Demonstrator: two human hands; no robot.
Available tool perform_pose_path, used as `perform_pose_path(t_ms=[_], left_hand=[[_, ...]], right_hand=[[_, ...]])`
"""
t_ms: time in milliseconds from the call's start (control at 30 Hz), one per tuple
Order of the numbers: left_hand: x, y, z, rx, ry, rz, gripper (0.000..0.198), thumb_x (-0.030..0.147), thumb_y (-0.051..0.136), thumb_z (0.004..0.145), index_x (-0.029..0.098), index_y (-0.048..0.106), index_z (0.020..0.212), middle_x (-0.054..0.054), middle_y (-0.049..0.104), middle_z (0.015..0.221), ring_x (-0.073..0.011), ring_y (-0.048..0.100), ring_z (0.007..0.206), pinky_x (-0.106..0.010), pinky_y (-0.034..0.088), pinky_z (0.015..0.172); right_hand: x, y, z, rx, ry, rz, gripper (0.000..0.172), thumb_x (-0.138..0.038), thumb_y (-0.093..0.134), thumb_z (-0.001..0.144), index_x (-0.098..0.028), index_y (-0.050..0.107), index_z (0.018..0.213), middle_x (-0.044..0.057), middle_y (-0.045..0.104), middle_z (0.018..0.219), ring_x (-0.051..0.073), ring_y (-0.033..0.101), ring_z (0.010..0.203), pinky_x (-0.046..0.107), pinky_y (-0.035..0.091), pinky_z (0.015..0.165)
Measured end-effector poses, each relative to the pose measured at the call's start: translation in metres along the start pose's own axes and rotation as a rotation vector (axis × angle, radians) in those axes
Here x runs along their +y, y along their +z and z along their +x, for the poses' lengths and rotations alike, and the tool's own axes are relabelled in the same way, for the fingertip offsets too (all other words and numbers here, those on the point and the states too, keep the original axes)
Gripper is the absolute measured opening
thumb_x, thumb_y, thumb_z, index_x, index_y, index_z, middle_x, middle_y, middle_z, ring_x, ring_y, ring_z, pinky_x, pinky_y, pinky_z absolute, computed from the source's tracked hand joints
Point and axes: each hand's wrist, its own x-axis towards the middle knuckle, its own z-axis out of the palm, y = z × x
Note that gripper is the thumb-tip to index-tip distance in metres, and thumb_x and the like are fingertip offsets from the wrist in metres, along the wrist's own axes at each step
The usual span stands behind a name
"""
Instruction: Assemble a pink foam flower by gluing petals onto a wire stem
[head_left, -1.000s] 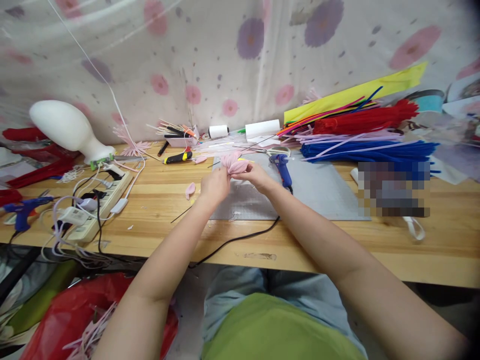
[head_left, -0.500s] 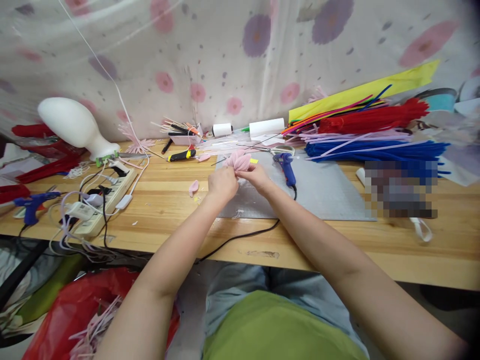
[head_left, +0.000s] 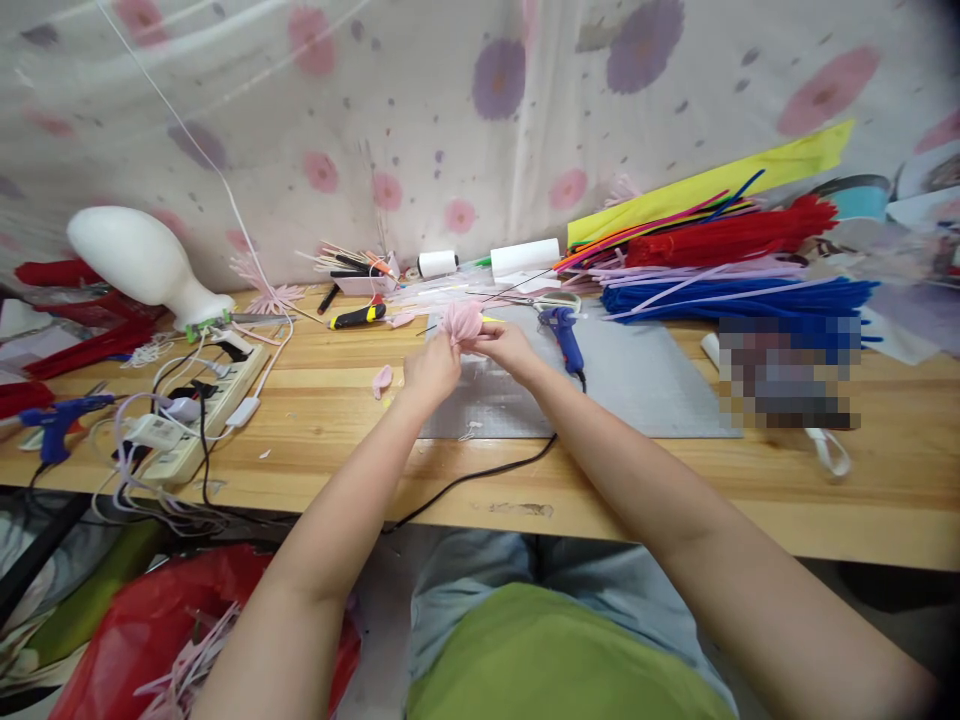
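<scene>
My left hand (head_left: 430, 368) and my right hand (head_left: 510, 345) meet over the grey mat (head_left: 637, 385), both closed on a small pink fuzzy flower shape (head_left: 461, 322) held between the fingertips. A thin dark wire sticks out from the pink piece toward the upper right. A loose pink petal (head_left: 382, 379) lies on the wooden table (head_left: 315, 420) just left of my left hand. A blue glue gun (head_left: 564, 337) rests on the mat right of my right hand, its black cord running to the table's front edge.
Bundles of blue, red and pink pipe cleaners (head_left: 720, 270) fill the back right. A power strip (head_left: 199, 400) with tangled cables, a second blue glue gun (head_left: 52, 420) and a white foam form (head_left: 142, 262) lie left. A yellow-black knife (head_left: 358, 315) lies behind. A red bag (head_left: 142, 630) sits below.
Both hands stay together on the pink piece and have shifted only slightly; the pink piece has turned a little between the fingers. The camera view wobbled.
</scene>
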Motion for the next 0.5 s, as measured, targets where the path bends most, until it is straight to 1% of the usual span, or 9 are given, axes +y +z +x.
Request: perform_pose_path(t_ms=[100, 200, 367, 433, 500], left_hand=[[0.0, -0.003, 0.001, -0.02, 0.035, 0.003, 0.037, 0.029, 0.03, 0.094, 0.014, 0.056, 0.115, -0.018, 0.063, 0.117, -0.0301, 0.062, 0.105, -0.04, 0.047, 0.082], [0.001, -0.004, 0.005, 0.0, 0.036, 0.042, 0.035, 0.026, 0.033, 0.092, 0.014, 0.061, 0.109, -0.017, 0.066, 0.11, -0.0294, 0.063, 0.104, -0.038, 0.047, 0.083], [-0.002, -0.004, 0.014, 0.044, 0.013, 0.052, 0.031, 0.024, 0.039, 0.09, 0.011, 0.066, 0.101, -0.02, 0.068, 0.102, -0.0311, 0.064, 0.101, -0.038, 0.046, 0.084], [-0.006, -0.003, 0.015, 0.078, -0.009, -0.028, 0.029, 0.023, 0.041, 0.089, 0.011, 0.067, 0.096, -0.019, 0.069, 0.097, -0.0309, 0.064, 0.1, -0.039, 0.046, 0.084], [-0.01, 0.0, 0.016, 0.065, -0.021, -0.234, 0.025, 0.024, 0.044, 0.089, 0.013, 0.066, 0.089, -0.015, 0.07, 0.089, -0.028, 0.067, 0.093, -0.037, 0.048, 0.081]], right_hand=[[-0.002, -0.003, 0.002, 0.005, -0.07, -0.15, 0.018, -0.028, 0.071, 0.059, -0.016, 0.072, 0.071, -0.002, 0.068, 0.066, 0.016, 0.063, 0.071, 0.026, 0.047, 0.071], [-0.003, -0.003, 0.003, 0.001, -0.144, -0.281, 0.014, -0.026, 0.068, 0.062, -0.014, 0.072, 0.069, -0.001, 0.067, 0.064, 0.017, 0.062, 0.071, 0.027, 0.046, 0.071], [-0.002, 0.005, 0.008, 0.039, -0.21, -0.391, 0.019, -0.028, 0.066, 0.065, -0.014, 0.074, 0.075, 0.002, 0.069, 0.07, 0.019, 0.062, 0.075, 0.027, 0.045, 0.07], [-0.003, 0.007, 0.011, 0.04, -0.222, -0.426, 0.018, -0.027, 0.066, 0.066, -0.014, 0.074, 0.075, 0.002, 0.069, 0.069, 0.018, 0.062, 0.074, 0.026, 0.045, 0.068], [-0.005, 0.007, 0.014, 0.028, -0.238, -0.457, 0.017, -0.027, 0.064, 0.067, -0.014, 0.074, 0.073, 0.002, 0.066, 0.065, 0.017, 0.06, 0.07, 0.025, 0.043, 0.065]])
